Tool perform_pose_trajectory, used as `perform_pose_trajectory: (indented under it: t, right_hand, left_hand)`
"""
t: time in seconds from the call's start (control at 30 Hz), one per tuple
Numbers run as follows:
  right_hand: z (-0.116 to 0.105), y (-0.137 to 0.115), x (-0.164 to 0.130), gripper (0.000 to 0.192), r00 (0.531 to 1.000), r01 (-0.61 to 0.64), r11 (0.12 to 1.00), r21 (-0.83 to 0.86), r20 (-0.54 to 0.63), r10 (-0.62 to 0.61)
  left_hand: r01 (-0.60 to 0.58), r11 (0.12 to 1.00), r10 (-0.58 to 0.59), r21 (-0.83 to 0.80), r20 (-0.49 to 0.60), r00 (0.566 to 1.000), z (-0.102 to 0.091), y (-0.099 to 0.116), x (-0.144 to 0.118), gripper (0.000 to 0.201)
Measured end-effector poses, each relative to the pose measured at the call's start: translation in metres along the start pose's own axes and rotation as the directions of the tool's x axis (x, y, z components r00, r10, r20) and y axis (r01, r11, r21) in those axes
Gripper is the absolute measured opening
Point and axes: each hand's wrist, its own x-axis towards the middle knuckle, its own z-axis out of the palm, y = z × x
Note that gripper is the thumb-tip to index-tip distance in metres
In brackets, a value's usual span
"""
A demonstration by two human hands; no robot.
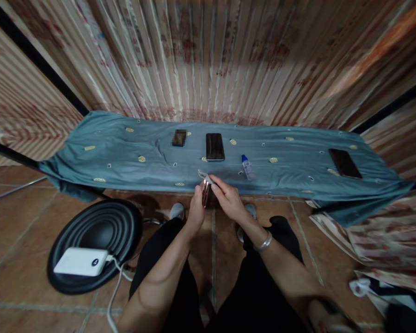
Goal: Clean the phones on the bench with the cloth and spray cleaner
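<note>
- Near edge: both forearms enter from the bottom, elbows cut off by the frame; black-trousered knees below them; a blurred item at the lower right corner cannot be identified.
- Stool (pixel 100 231), black and round, at lower left; a white power bank (pixel 80 262) lies on it, its cable (pixel 115 291) trailing off the bottom edge.
- Left hand (pixel 196 210): fingers curled, clasping a phone (pixel 205 193) held on edge, rose-coloured rim toward the camera; its face is hidden.
- Right hand (pixel 229 198): palm down, fingertips pinching a small pale cloth (pixel 204 175) against the phone's top end; silver bangle (pixel 263 242) on the wrist; cloth mostly covered by the fingers.
- The phone sits between both hands, just before the table's front edge, above the tiled floor (pixel 17 231); two shoe toes partly show behind the hands.
- Table: teal cloth cover (pixel 118 152) with small gold motifs; on it a small bottle (pixel 247 166) lying down, a dark phone (pixel 215 146) at centre, a pixelated dark item (pixel 179 138) left of that, another dark phone (pixel 345 163) far right.
- Behind: pleated patterned curtain (pixel 208 60) fills the backdrop.
</note>
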Motion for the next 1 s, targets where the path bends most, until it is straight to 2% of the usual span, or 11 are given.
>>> perform_pose_trajectory:
  t: [0.13,0.23,0.33,0.47,0.6,0.7,0.87,1.0]
  right_hand:
    - [-0.004,0.005,0.003,0.040,0.996,-0.081,0.996,0.039,-0.029,0.082]
    - [-0.006,0.001,0.002,0.039,0.998,-0.033,0.999,0.010,-0.044,0.034]
    - [-0.008,-0.008,0.000,0.039,0.996,0.079,0.996,-0.049,-0.045,-0.081]
    - [-0.011,-0.013,-0.004,0.038,0.978,0.196,0.964,-0.178,-0.038,-0.206]
    - [-0.011,-0.011,-0.007,0.036,0.969,0.219,0.935,-0.280,-0.046,-0.241]
    - [-0.010,-0.009,-0.007,0.035,0.963,0.235,0.918,-0.320,-0.051,-0.264]
    - [-0.001,-0.010,-0.012,0.035,0.953,0.269,0.896,-0.353,-0.037,-0.300]
    - [0.011,-0.015,-0.021,0.038,0.939,0.325,0.877,-0.354,0.014,-0.343]
  left_hand:
    - [0.123,0.992,-0.123,-0.006,0.000,0.992,0.001,0.013,-0.002,0.063]
    - [0.162,0.985,-0.164,-0.052,-0.026,0.986,0.004,0.022,-0.006,0.056]
    - [0.159,0.981,-0.167,-0.114,-0.064,0.984,0.006,0.026,-0.009,0.045]
    - [0.141,0.971,-0.154,-0.191,-0.054,0.987,0.007,0.024,-0.007,0.039]
    - [0.051,0.972,-0.064,-0.231,-0.050,0.997,0.008,0.019,-0.001,0.036]
    - [0.034,0.968,-0.041,-0.250,-0.022,0.999,0.009,0.014,0.002,0.038]
    - [0.073,0.973,-0.090,-0.218,-0.068,0.994,0.004,0.011,0.002,0.040]
    - [0.127,0.955,-0.153,-0.269,-0.074,0.985,0.000,0.011,0.003,0.046]
